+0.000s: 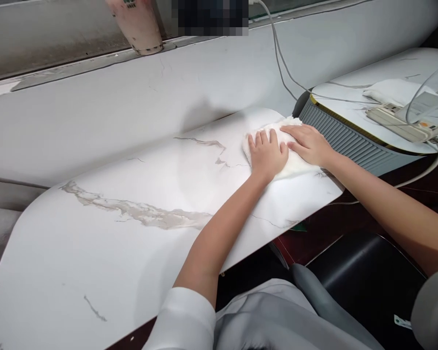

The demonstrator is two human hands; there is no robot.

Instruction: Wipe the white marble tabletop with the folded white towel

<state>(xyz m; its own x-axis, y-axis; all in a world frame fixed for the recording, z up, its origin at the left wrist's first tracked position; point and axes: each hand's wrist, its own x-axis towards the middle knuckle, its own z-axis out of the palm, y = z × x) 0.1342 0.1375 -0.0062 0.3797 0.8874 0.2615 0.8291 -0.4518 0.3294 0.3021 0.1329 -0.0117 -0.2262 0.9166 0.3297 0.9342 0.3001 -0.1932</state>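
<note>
White cloth is seen, in the head view, lying folded or bunched on a marble-patterned tabletop, near its right-hand end. It is pressed down by both bare hands. The left hand is laid over the cloth's left part, palm down, with the fingers slightly spread and nothing clasped between them. The right hand is placed flat on the cloth's upper right part, its fingers extended toward the left hand and likewise not closed around it. The two thumbs are held close together; whether they touch cannot be told. Just beyond the right hand, a ribbed grey panel is set below a second tabletop, on which a power strip is placed. On the ledge behind, a cup with a pinkish filling is stood. Below, a black seat is partly shown.
</note>
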